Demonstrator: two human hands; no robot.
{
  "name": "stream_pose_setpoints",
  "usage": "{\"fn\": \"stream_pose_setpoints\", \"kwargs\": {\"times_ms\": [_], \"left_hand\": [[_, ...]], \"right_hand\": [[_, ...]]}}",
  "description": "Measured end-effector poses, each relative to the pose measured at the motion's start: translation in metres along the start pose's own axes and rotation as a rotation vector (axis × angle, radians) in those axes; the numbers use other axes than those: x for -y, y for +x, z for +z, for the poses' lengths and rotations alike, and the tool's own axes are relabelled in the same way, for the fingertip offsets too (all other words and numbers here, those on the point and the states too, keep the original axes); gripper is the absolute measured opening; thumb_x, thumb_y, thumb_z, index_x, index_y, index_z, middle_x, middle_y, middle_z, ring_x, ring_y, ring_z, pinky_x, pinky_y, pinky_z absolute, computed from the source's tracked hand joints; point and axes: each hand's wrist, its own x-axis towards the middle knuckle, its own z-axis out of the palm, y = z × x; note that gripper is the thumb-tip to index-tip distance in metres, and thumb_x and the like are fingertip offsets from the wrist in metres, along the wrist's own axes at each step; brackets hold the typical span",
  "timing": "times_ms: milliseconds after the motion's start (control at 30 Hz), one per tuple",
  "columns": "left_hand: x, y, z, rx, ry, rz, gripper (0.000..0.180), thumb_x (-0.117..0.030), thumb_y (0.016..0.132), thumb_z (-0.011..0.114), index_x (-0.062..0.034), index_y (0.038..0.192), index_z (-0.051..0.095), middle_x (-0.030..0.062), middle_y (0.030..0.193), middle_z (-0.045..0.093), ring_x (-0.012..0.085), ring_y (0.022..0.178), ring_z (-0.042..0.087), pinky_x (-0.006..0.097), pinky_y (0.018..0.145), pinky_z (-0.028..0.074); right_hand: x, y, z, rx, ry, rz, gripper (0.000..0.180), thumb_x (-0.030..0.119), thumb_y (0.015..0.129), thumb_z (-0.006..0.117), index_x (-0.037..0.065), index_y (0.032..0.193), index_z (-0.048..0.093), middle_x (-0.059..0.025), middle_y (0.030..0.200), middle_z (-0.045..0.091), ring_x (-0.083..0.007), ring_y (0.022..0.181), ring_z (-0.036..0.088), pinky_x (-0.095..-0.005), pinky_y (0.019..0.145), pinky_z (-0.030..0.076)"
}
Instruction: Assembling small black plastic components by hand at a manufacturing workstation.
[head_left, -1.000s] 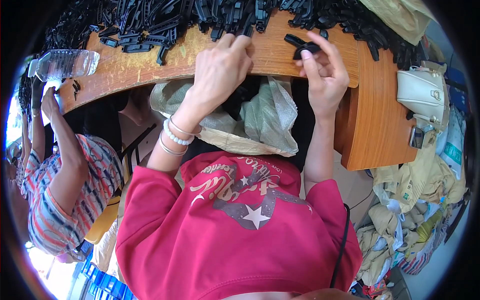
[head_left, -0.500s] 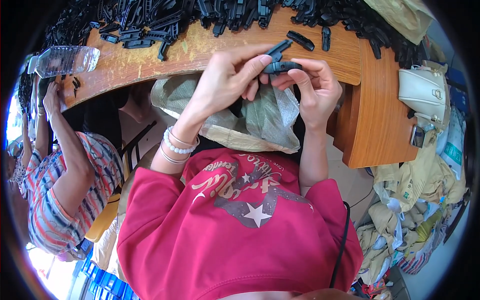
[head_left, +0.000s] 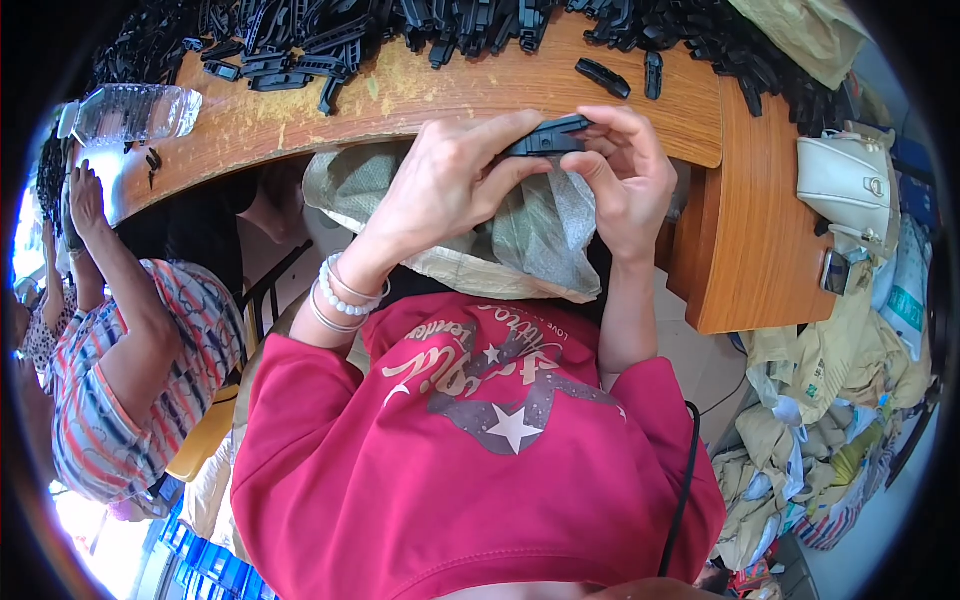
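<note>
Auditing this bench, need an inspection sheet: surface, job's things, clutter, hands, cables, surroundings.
Surface: wooden table, finish worn in patches.
Job's things: black plastic piece held at the near edge; open sack below.
Clutter: black pieces heaped along the far side; clear bottle lying on its side, left.
Hands: left hand grips the held piece; right hand has fingers at its right end, grip unclear.
Cables: black cord or strap down the right of the red shirt.
Surroundings: co-worker at left; white bag at right.

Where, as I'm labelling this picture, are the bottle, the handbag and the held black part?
Bottle (head_left: 138, 112), head view, on its clear side.
Handbag (head_left: 838, 176), head view, on its front.
Held black part (head_left: 549, 139), head view, on its middle.
</note>
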Motion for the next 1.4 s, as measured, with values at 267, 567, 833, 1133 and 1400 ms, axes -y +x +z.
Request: {"fn": "stream_pose_setpoints", "kwargs": {"times_ms": [267, 567, 833, 1133, 1400], "left_hand": [[0.017, 0.003, -0.021, 0.157, 0.021, 0.004, 0.043, -0.03, 0.07, 0.079, 0.0003, 0.099, 0.066, 0.0178, 0.069, 0.063, 0.0303, 0.056, 0.06, 0.033, 0.055, 0.049], [0.023, 0.111, -0.033, -0.259, 0.761, 0.146, 0.019, -0.016, 0.081, 0.067, -0.0016, 0.091, 0.06, 0.0123, 0.082, 0.057, 0.0298, 0.065, 0.06, 0.035, 0.055, 0.048], [0.026, 0.08, -0.021, -0.41, 0.629, 0.162, 0.015, -0.014, 0.08, 0.069, -0.0038, 0.082, 0.058, 0.0074, 0.077, 0.056, 0.0216, 0.06, 0.059, 0.031, 0.053, 0.046], [0.012, 0.048, -0.016, -0.154, -0.647, -0.399, 0.023, 0.001, 0.08, 0.067, 0.0034, 0.1, 0.057, 0.0122, 0.099, 0.066, 0.0115, 0.083, 0.064, 0.023, 0.077, 0.052], [0.004, 0.04, -0.001, 0.061, -0.398, -0.285, 0.036, -0.016, 0.088, 0.065, 0.0034, 0.118, 0.059, 0.0045, 0.091, 0.069, 0.0051, 0.078, 0.06, 0.022, 0.068, 0.049]], "right_hand": [[-0.008, 0.011, -0.009, 0.164, -0.074, 0.046, 0.023, 0.008, 0.072, 0.078, 0.0, 0.089, 0.064, -0.0032, 0.085, 0.062, -0.0078, 0.069, 0.057, -0.0193, 0.058, 0.043], [-0.021, 0.05, -0.017, -0.116, -1.074, -0.233, 0.024, 0.018, 0.077, 0.072, 0.001, 0.093, 0.065, -0.011, 0.085, 0.059, -0.0293, 0.081, 0.059, -0.0393, 0.071, 0.047], [-0.013, 0.035, -0.017, -0.076, -0.014, 0.159, 0.038, 0.006, 0.089, 0.06, 0.0, 0.125, 0.051, -0.0071, 0.083, 0.063, -0.0082, 0.06, 0.058, -0.0186, 0.052, 0.047], [0.015, 0.02, -0.003, 0.022, 0.145, 0.136, 0.024, 0.0, 0.088, 0.06, -0.005, 0.111, 0.061, -0.0116, 0.095, 0.066, -0.0114, 0.075, 0.063, -0.0198, 0.062, 0.051], [0.009, 0.014, 0.005, -0.111, 0.067, -0.079, 0.016, -0.011, 0.079, 0.064, -0.007, 0.094, 0.065, -0.0103, 0.093, 0.063, -0.0149, 0.077, 0.066, -0.0234, 0.071, 0.055]]}}
